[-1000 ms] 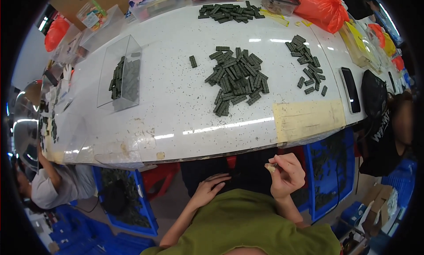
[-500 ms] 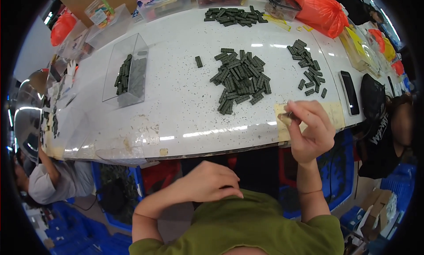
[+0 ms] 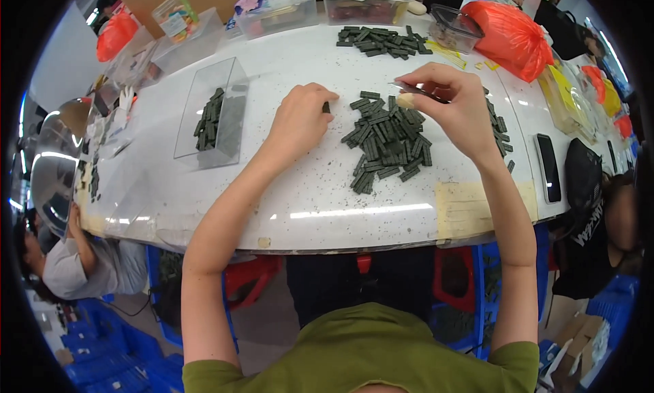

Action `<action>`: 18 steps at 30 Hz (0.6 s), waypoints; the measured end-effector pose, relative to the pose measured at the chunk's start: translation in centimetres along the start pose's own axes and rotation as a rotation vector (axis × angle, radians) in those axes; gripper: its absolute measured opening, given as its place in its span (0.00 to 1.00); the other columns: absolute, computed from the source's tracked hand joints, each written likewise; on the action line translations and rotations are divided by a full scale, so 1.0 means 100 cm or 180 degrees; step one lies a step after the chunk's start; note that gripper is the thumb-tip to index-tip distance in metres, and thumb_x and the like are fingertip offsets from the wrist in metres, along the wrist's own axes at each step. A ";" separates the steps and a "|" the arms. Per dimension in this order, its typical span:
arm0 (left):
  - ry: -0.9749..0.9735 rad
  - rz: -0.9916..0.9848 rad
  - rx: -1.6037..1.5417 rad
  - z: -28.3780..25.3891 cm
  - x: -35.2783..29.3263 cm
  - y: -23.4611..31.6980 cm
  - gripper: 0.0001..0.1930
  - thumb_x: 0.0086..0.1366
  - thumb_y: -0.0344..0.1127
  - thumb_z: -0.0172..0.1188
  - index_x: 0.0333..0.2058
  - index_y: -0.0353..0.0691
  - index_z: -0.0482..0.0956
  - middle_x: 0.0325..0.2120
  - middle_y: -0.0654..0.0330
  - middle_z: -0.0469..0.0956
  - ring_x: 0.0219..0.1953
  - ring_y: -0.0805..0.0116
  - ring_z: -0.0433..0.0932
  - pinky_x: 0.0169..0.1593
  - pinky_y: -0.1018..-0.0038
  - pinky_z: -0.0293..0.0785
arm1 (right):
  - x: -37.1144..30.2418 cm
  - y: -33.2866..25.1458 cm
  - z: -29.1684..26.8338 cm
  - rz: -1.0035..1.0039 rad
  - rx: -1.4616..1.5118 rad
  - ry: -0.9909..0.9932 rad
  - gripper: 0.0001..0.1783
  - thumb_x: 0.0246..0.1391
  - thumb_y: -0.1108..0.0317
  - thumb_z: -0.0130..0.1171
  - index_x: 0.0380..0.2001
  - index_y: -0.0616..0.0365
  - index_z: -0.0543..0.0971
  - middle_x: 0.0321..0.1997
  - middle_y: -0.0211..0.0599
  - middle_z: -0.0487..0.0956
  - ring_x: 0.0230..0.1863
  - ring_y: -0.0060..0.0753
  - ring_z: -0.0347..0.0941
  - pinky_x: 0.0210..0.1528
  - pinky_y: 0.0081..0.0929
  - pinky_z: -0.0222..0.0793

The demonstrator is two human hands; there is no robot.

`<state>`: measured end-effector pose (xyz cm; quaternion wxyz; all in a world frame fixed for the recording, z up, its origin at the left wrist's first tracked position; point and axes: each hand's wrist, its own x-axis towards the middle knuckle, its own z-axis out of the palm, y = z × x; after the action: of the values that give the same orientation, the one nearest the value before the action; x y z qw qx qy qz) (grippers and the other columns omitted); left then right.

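My left hand [image 3: 298,120] rests low over the white table, its thumb and forefinger closed on a small dark green block [image 3: 326,107] that barely shows between the fingertips. Just right of it lies a loose pile of the same ribbed blocks [image 3: 388,141]. Above that pile's right side, my right hand [image 3: 455,107] grips a thin, dark, pointed tool [image 3: 417,91]; its exact kind cannot be made out. A pale cover [image 3: 405,101] sits on the right thumb's tip. Part of a smaller block group [image 3: 501,127] is hidden behind my right hand.
A clear box [image 3: 231,148] holding blocks stands at left. Another block pile [image 3: 383,41] lies at the back, near a red bag [image 3: 511,35]. A phone [image 3: 548,167] is at the right edge, and yellowish tape [image 3: 477,206] covers the front edge. People sit at both sides.
Both hands have moved forward over the table. The left came up from my lap to the lone block and took hold of it; the right moved from the front edge to above the pile.
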<state>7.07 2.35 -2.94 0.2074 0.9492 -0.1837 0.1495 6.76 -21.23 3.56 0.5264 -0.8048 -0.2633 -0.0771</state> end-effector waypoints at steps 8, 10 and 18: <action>-0.0308 -0.1091 -0.2748 -0.016 -0.003 0.016 0.14 0.50 0.19 0.61 0.38 0.32 0.79 0.30 0.54 0.81 0.30 0.66 0.80 0.37 0.76 0.78 | -0.006 0.012 0.020 0.0033 0.0349 0.0075 0.11 0.40 0.80 0.63 0.31 0.62 0.82 0.30 0.29 0.78 0.24 0.16 0.64 0.28 0.11 0.59; -0.0372 -0.1337 -0.3270 -0.019 -0.006 0.024 0.14 0.50 0.20 0.61 0.38 0.32 0.79 0.29 0.54 0.81 0.29 0.67 0.80 0.36 0.77 0.78 | -0.013 0.011 0.023 0.0008 0.0407 0.0060 0.11 0.39 0.80 0.62 0.31 0.62 0.82 0.30 0.29 0.78 0.24 0.16 0.64 0.28 0.11 0.59; -0.0586 -0.2078 -0.4705 -0.020 -0.015 0.050 0.11 0.55 0.22 0.61 0.38 0.28 0.76 0.27 0.49 0.80 0.28 0.65 0.82 0.36 0.80 0.81 | -0.024 0.006 0.030 0.0006 0.0626 -0.0088 0.14 0.37 0.83 0.62 0.32 0.61 0.82 0.30 0.32 0.78 0.25 0.17 0.66 0.27 0.10 0.59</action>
<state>3.29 -0.57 0.01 0.7977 0.5811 0.0348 -0.1571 4.61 -19.55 0.80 0.5993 -0.7504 -0.2761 -0.0392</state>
